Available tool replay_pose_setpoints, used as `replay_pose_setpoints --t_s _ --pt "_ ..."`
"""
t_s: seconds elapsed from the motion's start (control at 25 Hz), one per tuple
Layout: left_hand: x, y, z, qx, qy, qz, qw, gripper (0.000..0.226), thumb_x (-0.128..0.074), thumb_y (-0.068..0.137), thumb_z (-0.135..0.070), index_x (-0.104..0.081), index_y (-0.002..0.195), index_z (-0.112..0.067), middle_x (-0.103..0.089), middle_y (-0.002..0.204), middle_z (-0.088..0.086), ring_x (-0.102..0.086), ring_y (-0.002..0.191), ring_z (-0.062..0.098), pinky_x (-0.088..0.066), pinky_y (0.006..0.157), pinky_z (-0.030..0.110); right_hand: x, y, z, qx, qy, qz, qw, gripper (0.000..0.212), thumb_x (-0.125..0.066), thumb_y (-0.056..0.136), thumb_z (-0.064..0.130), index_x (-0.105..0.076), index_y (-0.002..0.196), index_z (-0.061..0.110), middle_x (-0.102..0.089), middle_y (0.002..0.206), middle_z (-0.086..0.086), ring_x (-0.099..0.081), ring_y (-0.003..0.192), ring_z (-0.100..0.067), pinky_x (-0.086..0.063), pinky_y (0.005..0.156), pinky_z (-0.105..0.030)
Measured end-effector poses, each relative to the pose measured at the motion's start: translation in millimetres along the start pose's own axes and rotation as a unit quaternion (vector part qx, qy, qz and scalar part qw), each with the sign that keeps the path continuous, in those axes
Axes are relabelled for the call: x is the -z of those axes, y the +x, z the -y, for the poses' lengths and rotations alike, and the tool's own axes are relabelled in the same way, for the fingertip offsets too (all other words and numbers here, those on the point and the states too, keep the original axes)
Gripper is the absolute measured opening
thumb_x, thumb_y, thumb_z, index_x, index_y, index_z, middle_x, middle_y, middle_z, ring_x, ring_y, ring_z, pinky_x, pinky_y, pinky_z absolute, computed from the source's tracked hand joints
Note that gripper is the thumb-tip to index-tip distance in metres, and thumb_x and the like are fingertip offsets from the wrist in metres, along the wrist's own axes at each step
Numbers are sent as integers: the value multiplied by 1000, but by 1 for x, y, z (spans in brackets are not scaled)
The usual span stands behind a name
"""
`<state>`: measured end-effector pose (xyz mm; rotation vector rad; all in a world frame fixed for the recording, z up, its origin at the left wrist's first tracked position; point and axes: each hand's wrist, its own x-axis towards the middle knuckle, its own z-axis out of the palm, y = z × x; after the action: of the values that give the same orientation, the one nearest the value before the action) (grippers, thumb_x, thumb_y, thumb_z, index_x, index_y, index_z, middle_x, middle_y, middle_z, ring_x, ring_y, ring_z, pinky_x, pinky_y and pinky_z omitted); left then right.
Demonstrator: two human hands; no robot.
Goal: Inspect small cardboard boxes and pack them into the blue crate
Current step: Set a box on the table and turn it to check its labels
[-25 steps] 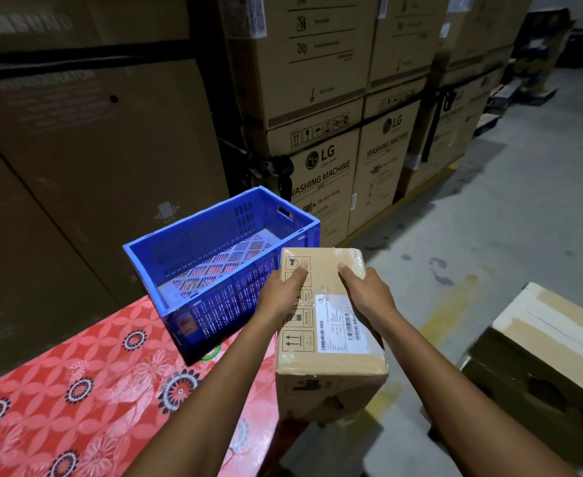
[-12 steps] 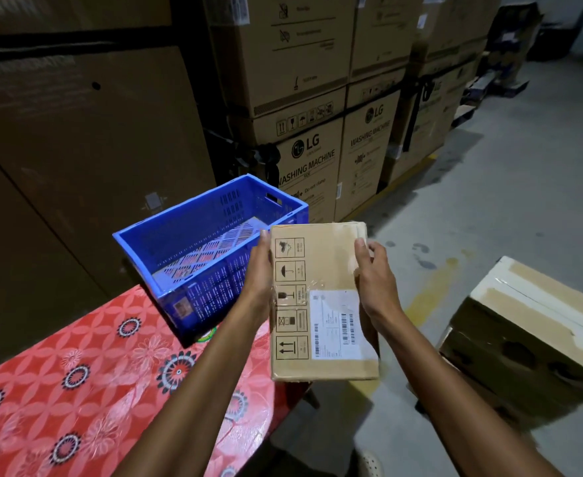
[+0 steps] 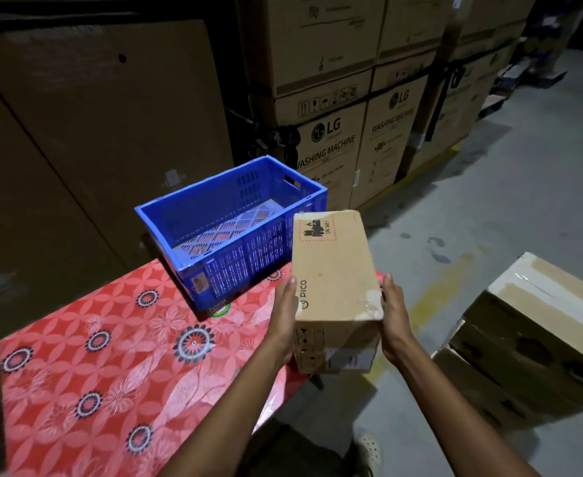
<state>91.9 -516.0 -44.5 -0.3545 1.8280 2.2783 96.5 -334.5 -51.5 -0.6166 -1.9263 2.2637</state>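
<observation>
Two hands, left (image 3: 285, 325) and right (image 3: 395, 325), pressed one small box (image 3: 331, 270), marked "PICO" and "UN 3481", between them, just beside one blue crate (image 3: 193, 215) on the red floral tablecloth (image 3: 94, 373).

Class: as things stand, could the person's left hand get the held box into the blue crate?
Probably yes: the left hand grips the box beside the open-topped crate, with nothing between them.

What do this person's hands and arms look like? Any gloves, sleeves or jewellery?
Both are bare. The left hand and right hand wear no gloves, and no rings show on the fingers in view. Neither wrist carries a watch or band. No sleeve shows on either forearm as far as the frame reaches.
</observation>
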Motion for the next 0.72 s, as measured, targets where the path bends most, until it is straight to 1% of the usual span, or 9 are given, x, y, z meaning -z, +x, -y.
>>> replay_pose_setpoints --t_s 0.08,0.16,0.28,0.32,0.4,0.44,0.56,0.64,0.72 --pt "-2 -2 5 -13 22 12 1000 37 -38 109 -37 -47 141 -21 -58 133 -10 -52 125 6 -41 104 24 9 6 -18 -18 -33 9 999 66 -49 91 73 -56 134 24 -64 130 -6 -61 120 -26 -51 101 -49" --pt "-2 2 7 -9 41 19 999 36 -38 109 -36 -48 140 -20 -58 134 -6 -54 123 7 -43 102 26 17 12 -26 -25 -57 31 998 65 -51 87 78 -58 130 30 -64 130 -1 -59 123 -25 -48 106 -51" --pt "-1 15 5 7 53 20 998 41 -39 107 -46 -54 139 -24 -62 136 0 -58 128 21 -47 108 45 19 10 -10 -1 -52 54 997 35 -39 105 51 -60 124 29 -65 120 11 -62 108 5 -49 91 -16" --pt "-2 19 -2 13 43 17 999 44 -38 106 -51 -56 137 -25 -65 133 1 -60 126 22 -50 105 46 19 12 -6 -3 -52 64 997 35 -34 108 45 -61 122 28 -67 116 13 -64 100 10 -49 87 -13" --pt "-5 30 -14 33 7 7 999 41 -31 108 -51 -62 120 -27 -71 109 -4 -68 100 9 -58 81 29 16 17 4 -14 -36 66 997 43 -28 109 45 -66 118 26 -72 107 9 -70 88 5 -54 79 -17" --pt "-7 37 -20 38 4 2 999 39 -28 108 -49 -61 112 -28 -69 100 -8 -65 88 3 -55 69 25 15 23 9 -20 -27 60 998 46 -27 108 46 -67 116 24 -73 103 6 -71 83 1 -55 70 -17" --pt "-12 58 -36 43 18 7 999 42 -26 107 -54 -58 110 -27 -66 107 -6 -61 95 7 -47 74 29 9 43 25 -40 -17 60 997 50 -25 108 49 -66 111 20 -73 97 2 -71 76 -3 -53 57 -15" --pt "-15 74 -42 45 14 -6 999 43 -26 105 -57 -56 113 -26 -64 114 -2 -61 102 14 -46 82 33 3 58 34 -44 -25 72 996 56 -23 107 51 -66 106 15 -72 90 2 -71 71 -4 -54 57 -17" --pt "-20 90 -50 56 4 -14 998 45 -27 105 -57 -58 101 -24 -68 104 -3 -62 93 13 -46 76 32 -4 72 43 -54 -30 73 995 59 -22 108 52 -65 98 12 -72 81 4 -69 68 -6 -54 60 -22"
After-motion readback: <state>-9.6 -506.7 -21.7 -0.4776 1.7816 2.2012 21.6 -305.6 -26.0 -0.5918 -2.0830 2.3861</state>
